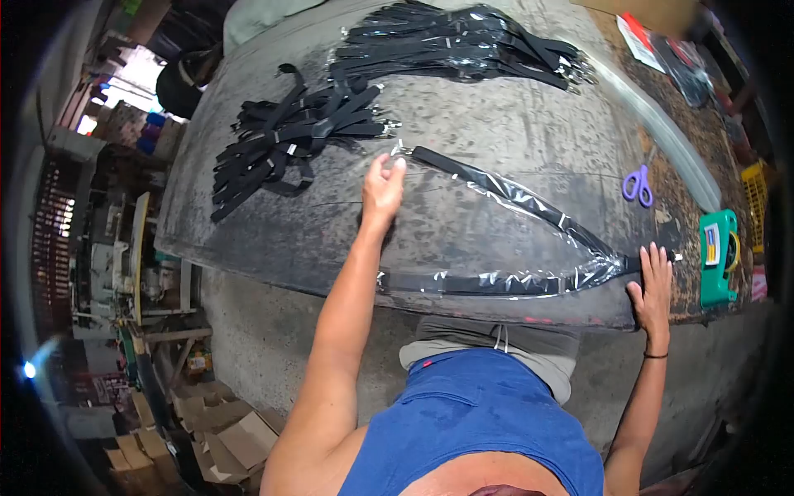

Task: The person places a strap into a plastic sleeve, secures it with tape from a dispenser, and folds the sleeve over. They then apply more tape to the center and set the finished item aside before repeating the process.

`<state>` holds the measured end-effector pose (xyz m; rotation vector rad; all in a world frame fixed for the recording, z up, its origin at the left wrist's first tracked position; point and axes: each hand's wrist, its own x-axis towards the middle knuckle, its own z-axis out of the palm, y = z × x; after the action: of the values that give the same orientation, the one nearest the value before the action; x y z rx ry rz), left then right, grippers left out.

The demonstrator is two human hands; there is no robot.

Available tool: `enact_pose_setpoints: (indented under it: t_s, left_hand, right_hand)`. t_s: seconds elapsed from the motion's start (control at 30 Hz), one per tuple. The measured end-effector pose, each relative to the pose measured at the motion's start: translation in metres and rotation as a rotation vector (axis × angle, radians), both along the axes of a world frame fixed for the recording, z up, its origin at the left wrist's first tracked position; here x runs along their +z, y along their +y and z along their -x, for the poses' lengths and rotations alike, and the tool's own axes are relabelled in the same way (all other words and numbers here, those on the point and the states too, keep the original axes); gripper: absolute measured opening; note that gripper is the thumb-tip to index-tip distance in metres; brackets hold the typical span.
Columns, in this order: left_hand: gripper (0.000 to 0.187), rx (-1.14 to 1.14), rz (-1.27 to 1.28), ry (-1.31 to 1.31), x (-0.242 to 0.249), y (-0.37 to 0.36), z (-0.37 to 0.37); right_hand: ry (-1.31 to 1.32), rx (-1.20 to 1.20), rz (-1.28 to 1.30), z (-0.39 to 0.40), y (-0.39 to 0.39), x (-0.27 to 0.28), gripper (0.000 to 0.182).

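A pair of black suspenders (513, 194) lies spread in a V on the worn table (463, 116), its straps covered by clear plastic. My left hand (384, 188) is at the metal clip on the upper strap's end, fingers bent together around something I cannot make out. On the joined end at the right, my right hand (655, 281) lies flat with its fingers stretched out. The lower strap runs along the table's near edge. Left of my left hand is a pile of unwrapped black suspenders (289, 136).
A stack of plastic-wrapped suspenders (455, 45) lies at the far side. Purple scissors (638, 186), a green tape dispenser (716, 256) and a long strip of clear plastic (662, 124) are at the right. Cardboard boxes (236, 442) stand on the floor, lower left.
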<state>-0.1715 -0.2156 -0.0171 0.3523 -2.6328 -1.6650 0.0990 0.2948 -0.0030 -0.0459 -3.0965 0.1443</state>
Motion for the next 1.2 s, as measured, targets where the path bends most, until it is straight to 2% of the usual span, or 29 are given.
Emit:
enact_pose_setpoints:
  t_s: [0.07,0.1,0.17,0.23,0.3,0.33,0.37,0.43,0.47,0.5,0.57,0.63,0.7,0.77,0.83,0.9,0.93,0.97,1.03,1.13,1.2]
  left_hand:
    - [0.055,0.140,-0.170,0.022,0.017,-0.010,0.012]
    - [0.055,0.148,-0.165,0.031,0.017,-0.016,0.023]
    - [0.053,0.242,-0.468,-0.158,0.005,-0.029,0.052]
    - [0.051,0.239,-0.493,-0.166,-0.001,-0.034,0.073]
    - [0.052,0.331,-0.455,-0.178,-0.003,-0.031,0.088]
    - [0.041,0.343,-0.443,-0.164,-0.005,-0.031,0.094]
    - [0.041,0.340,-0.444,-0.163,-0.009,-0.031,0.096]
    - [0.029,0.331,-0.452,0.070,-0.015,-0.024,0.096]
    - [0.020,0.309,-0.407,0.207,-0.025,-0.021,0.099]
    - [0.020,0.305,-0.407,0.207,-0.021,-0.015,0.094]
    - [0.015,0.196,-0.153,0.417,-0.010,-0.004,0.074]
    - [0.010,-0.012,-0.020,0.580,-0.016,0.006,0.064]
    - [0.009,-0.234,0.287,0.672,-0.002,0.014,0.039]
    - [0.012,-0.380,0.478,0.903,-0.011,0.013,0.034]
    - [0.014,-0.444,0.543,0.967,-0.011,0.010,0.030]
    - [0.015,-0.234,0.321,0.632,-0.010,0.011,0.026]
    - [0.015,-0.100,0.214,0.520,0.004,0.011,0.026]
    - [0.017,0.032,0.050,0.487,-0.010,-0.001,0.046]
    - [0.023,0.277,-0.538,0.275,-0.010,-0.011,0.068]
    - [0.031,0.290,-0.688,0.133,-0.006,-0.027,0.078]
    - [0.032,0.250,-0.656,0.068,-0.003,-0.033,0.083]
  right_hand:
    - [-0.005,0.004,-0.011,0.000,0.002,-0.002,0.067]
    - [-0.019,-0.010,-0.031,0.000,0.001,-0.002,0.067]
    - [-0.019,-0.015,-0.024,0.000,-0.002,0.001,0.067]
    - [-0.024,-0.027,-0.027,0.001,-0.002,0.001,0.068]
    - [-0.023,-0.030,-0.028,0.001,-0.003,0.001,0.068]
    - [-0.027,-0.033,-0.031,0.001,-0.002,0.002,0.068]
    - [-0.025,-0.036,-0.032,0.001,-0.002,0.001,0.068]
    - [-0.022,-0.030,-0.025,0.000,-0.001,0.000,0.068]
    - [-0.022,-0.034,-0.025,0.000,-0.001,0.001,0.068]
    - [-0.022,-0.035,-0.019,0.001,-0.002,0.002,0.068]
    - [-0.025,-0.037,-0.014,0.000,-0.003,0.003,0.068]
    - [-0.021,-0.035,-0.007,0.001,-0.003,0.004,0.067]
    - [-0.019,-0.033,-0.012,0.002,-0.003,0.003,0.067]
    - [-0.012,-0.033,-0.014,0.001,-0.003,0.002,0.067]
    - [-0.022,-0.037,-0.019,0.001,-0.002,0.002,0.067]
    - [-0.017,-0.032,-0.020,0.002,-0.001,0.001,0.067]
    - [-0.016,-0.028,-0.019,0.001,-0.001,0.001,0.067]
    - [-0.017,-0.028,-0.020,0.000,0.000,0.001,0.067]
    - [-0.023,-0.036,-0.020,0.001,-0.001,0.001,0.067]
    - [-0.022,-0.034,-0.037,0.000,-0.001,0.000,0.067]
    - [-0.018,-0.034,-0.032,0.001,-0.002,0.002,0.067]
